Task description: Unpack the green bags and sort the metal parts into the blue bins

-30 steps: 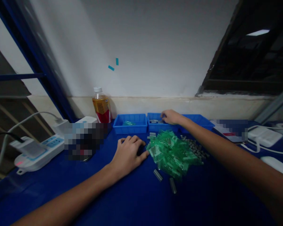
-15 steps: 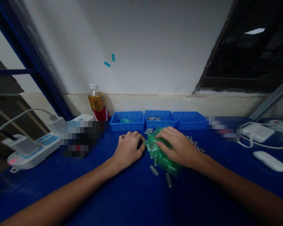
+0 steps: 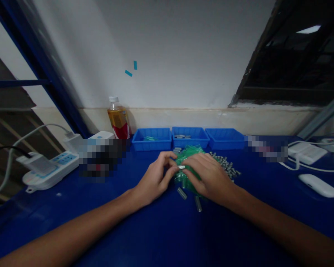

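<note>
My left hand (image 3: pixel 157 177) is closed, thumb and fingertips pinching one end of a small silvery metal cylinder (image 3: pixel 181 167). At its other end, my right hand (image 3: pixel 211 174) closes thumb and forefinger around it. Beneath and behind the fingers lies a heap of clear green plastic bags (image 3: pixel 193 151), partly hidden by my right hand. Two loose metal cylinders, one nearer the left (image 3: pixel 182 193) and one to its right (image 3: pixel 198 204), lie in front of the heap. A pile of small metal pieces (image 3: pixel 225 165) spreads beyond my right hand.
Three blue trays stand along the wall: the left tray (image 3: pixel 151 145) holds green bits, the middle tray (image 3: pixel 190 143) metal pieces, and the right tray (image 3: pixel 225 144) shows none. A drink bottle (image 3: pixel 119 120), power strip (image 3: pixel 51 168) and white case (image 3: pixel 318 185) sit on the blue table (image 3: pixel 156 230).
My left hand has moved right, to the green bags, and now meets my right hand at a small metal cylinder. My right hand has drawn its fingers in over the heap.
</note>
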{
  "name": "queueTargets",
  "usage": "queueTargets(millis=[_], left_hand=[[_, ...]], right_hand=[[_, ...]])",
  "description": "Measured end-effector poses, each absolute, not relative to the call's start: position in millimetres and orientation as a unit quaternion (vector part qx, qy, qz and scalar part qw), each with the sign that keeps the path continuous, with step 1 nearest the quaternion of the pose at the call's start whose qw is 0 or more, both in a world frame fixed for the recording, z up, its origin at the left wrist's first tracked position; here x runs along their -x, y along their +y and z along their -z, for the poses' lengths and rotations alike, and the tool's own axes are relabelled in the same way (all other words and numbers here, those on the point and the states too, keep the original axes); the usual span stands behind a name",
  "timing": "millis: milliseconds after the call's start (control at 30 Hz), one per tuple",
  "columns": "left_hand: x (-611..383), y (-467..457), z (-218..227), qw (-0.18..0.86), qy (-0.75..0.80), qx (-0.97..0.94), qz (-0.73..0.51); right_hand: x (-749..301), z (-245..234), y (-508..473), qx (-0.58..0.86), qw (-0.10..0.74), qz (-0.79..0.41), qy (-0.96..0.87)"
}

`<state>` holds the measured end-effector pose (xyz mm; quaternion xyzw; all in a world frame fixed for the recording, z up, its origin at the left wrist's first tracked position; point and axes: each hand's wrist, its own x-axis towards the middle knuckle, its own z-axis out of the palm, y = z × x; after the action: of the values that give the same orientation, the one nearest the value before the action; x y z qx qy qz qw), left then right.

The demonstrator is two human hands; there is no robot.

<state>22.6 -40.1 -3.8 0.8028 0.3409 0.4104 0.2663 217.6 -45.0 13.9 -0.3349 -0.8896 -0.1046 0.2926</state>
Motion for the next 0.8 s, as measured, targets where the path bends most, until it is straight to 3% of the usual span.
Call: queueTargets(millis=[467, 633, 800], left_hand=[[-23, -44, 0, 0.173, 0.368, -0.832, -0.377], [-25, -42, -1, 0.155, 0.410, -0.831, -0.343], [-26, -40, 4, 0.106, 0.445, -0.847, -0.269]], right_hand=[[-209, -18, -48, 0.351, 0.286, 0.089, -0.887], [-215, -37, -34, 0.345, 0.220, 0.129, -0.903], [-241, -63, 39, 0.522, 0.183, 0.134, -0.822]])
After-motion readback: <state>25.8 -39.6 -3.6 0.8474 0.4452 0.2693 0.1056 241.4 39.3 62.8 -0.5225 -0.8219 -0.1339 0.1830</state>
